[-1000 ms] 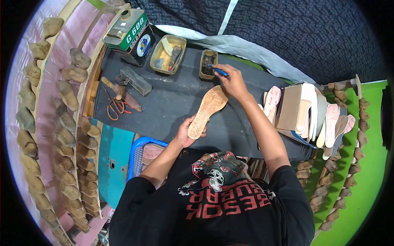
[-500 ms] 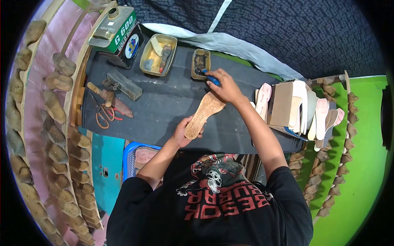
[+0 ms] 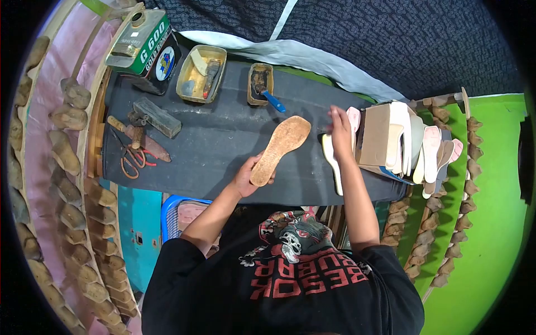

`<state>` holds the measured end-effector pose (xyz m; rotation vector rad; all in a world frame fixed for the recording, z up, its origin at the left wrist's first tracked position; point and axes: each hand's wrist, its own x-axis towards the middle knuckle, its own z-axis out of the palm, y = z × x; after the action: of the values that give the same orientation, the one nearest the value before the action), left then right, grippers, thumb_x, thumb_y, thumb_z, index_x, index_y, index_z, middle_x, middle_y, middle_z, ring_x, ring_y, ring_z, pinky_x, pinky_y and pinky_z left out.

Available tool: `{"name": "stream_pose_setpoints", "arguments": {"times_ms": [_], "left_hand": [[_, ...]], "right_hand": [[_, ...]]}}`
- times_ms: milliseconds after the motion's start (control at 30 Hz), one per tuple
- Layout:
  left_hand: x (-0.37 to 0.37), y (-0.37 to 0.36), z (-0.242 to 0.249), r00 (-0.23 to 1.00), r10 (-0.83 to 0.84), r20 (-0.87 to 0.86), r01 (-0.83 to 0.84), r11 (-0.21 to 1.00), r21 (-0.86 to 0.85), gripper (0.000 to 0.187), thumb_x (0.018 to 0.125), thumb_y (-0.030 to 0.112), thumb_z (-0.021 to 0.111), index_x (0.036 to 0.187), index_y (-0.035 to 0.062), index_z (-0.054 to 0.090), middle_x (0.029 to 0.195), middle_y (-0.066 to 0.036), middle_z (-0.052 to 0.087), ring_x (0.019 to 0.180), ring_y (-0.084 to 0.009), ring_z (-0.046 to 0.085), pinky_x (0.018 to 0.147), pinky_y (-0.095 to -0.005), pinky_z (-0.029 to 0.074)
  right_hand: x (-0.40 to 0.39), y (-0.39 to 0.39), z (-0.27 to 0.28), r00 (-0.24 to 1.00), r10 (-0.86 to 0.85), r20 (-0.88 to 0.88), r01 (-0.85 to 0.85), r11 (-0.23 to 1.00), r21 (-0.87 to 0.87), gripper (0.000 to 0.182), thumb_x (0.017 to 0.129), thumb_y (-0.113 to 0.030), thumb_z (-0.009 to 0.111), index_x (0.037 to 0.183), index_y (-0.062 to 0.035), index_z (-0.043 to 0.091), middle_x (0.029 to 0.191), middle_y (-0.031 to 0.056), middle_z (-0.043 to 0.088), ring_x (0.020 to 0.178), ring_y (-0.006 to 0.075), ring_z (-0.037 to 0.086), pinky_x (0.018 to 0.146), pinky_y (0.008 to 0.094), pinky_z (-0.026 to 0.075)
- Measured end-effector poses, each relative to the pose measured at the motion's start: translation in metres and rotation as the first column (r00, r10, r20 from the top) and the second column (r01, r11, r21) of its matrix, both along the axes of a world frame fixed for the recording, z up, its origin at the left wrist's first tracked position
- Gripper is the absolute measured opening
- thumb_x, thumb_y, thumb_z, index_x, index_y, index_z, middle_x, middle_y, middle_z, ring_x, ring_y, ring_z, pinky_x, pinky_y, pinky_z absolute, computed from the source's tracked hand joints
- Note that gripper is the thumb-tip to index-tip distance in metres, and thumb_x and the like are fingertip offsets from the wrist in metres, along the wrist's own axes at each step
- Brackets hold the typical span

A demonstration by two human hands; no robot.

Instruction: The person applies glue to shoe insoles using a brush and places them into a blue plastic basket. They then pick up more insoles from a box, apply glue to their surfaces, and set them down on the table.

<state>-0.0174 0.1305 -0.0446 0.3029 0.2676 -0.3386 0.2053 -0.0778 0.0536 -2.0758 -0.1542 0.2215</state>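
A tan, cork-coloured shoe insole [image 3: 281,148] is held by its heel end in my left hand [image 3: 248,177], with the fingers wrapped around it over the table. To the right, my right hand [image 3: 339,131] is raised with fingers stretched out and holds nothing I can see. It is beside a pink-topped insole [image 3: 353,118] and above a white-edged sole [image 3: 331,159] on the table, partly hidden by my forearm. A blue-handled brush [image 3: 274,102] leans in a small glue-stained tub [image 3: 260,72], its working end down in the dark contents.
A green G 600 can [image 3: 142,50] stands at the back left, beside a larger tub [image 3: 202,72] of tools. Scissors [image 3: 131,162], a sharpening block [image 3: 157,117] and other tools lie on the left. Stacked soles [image 3: 399,142] fill the right end. Shoe lasts [image 3: 67,153] line racks on both sides.
My right hand has let go of the blue-handled brush, leaving it in the small tub, and moved right toward the insoles. My left hand still holds the tan insole.
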Motion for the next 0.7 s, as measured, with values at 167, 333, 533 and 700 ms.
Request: {"name": "stream_pose_setpoints", "arguments": {"times_ms": [167,333,533,700], "left_hand": [[0.003,-0.024,0.01,1.0,0.019,0.016,-0.02,0.995,0.1,0.056,0.106,0.04,0.046,0.154,0.0138,0.041,0.112,-0.007,0.066,0.087,-0.0208,0.068,0.073,-0.0381,0.057],[0.006,-0.054,0.034,0.996,0.093,0.011,-0.093,0.976,0.196,0.059,0.106,0.035,0.046,0.16,0.0143,0.032,0.116,-0.008,0.066,0.088,-0.021,0.068,0.072,-0.0375,0.059],[0.007,-0.103,0.058,0.983,0.148,0.113,-0.17,0.96,0.224,0.064,0.108,0.032,0.045,0.164,0.0123,0.023,0.124,-0.013,0.066,0.092,-0.0223,0.07,0.075,-0.0369,0.062],[-0.036,-0.147,0.055,0.94,0.339,-0.026,-0.309,0.885,0.349,0.059,0.111,0.026,0.044,0.163,0.0072,0.025,0.144,-0.014,0.056,0.119,-0.0251,0.065,0.098,-0.0408,0.056]], "right_hand": [[-0.074,-0.01,0.002,0.808,0.104,-0.58,0.158,0.91,0.384,0.055,0.111,-0.04,0.039,0.156,-0.0096,0.031,0.13,0.0194,0.059,0.06,0.0199,0.063,0.049,0.0307,0.051],[-0.094,-0.014,0.005,0.749,0.299,-0.591,0.192,0.756,0.626,0.053,0.11,-0.04,0.033,0.154,-0.0099,0.032,0.134,0.0222,0.055,0.061,0.0209,0.063,0.05,0.0311,0.051],[-0.121,-0.04,-0.02,0.698,0.362,-0.618,0.18,0.746,0.641,0.037,0.112,-0.034,0.034,0.134,-0.0061,0.046,0.11,0.0176,0.066,0.059,0.0176,0.064,0.049,0.0308,0.053],[-0.135,-0.068,-0.03,0.622,0.491,-0.61,0.142,0.695,0.705,0.039,0.112,-0.037,0.041,0.133,-0.0054,0.048,0.115,0.0181,0.065,0.058,0.0165,0.065,0.048,0.0288,0.054]]}}
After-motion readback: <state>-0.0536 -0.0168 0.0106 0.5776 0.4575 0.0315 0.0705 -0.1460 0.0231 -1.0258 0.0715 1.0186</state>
